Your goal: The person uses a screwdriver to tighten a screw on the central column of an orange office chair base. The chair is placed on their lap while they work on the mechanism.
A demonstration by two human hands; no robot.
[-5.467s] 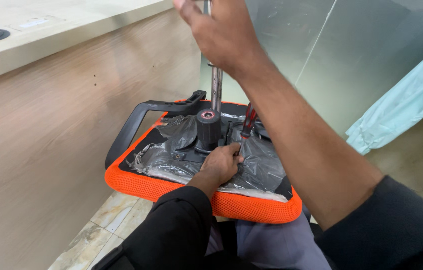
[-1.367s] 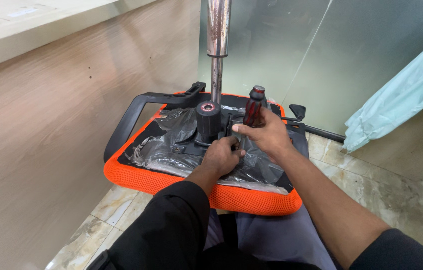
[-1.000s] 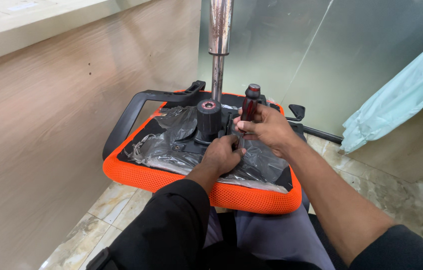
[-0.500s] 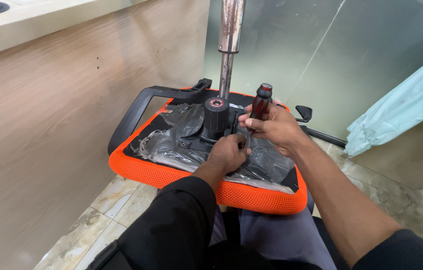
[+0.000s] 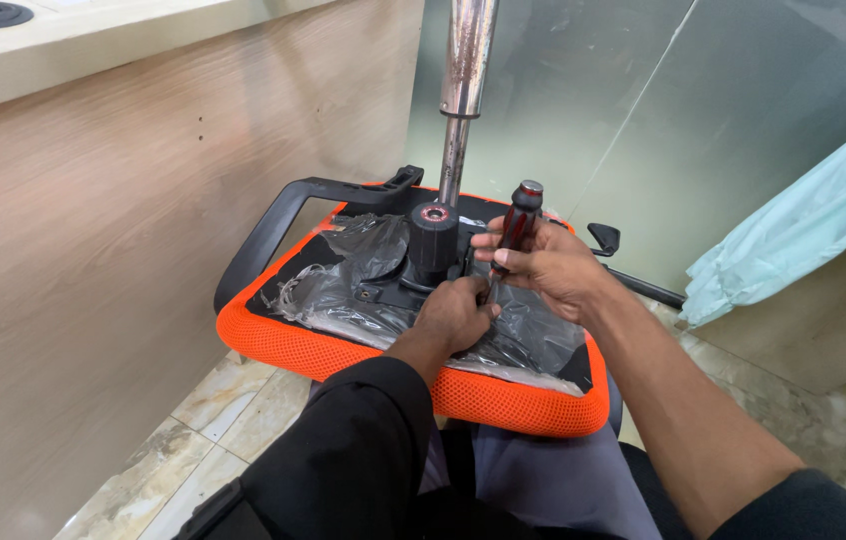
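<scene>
On the person's lap lies an upturned orange chair seat (image 5: 503, 400), its underside wrapped in crinkled clear plastic (image 5: 343, 300). From the black hub (image 5: 434, 235) at its middle a chrome post (image 5: 463, 90) rises upright. Just right of the hub, the right hand (image 5: 548, 265) has its grip clamped on a dark red screwdriver (image 5: 517, 222), held nearly upright. The left hand (image 5: 458, 315) rests below it, fingers curled together against the underside at the tool's tip. A wooden panel (image 5: 93, 250) stands to the left.
</scene>
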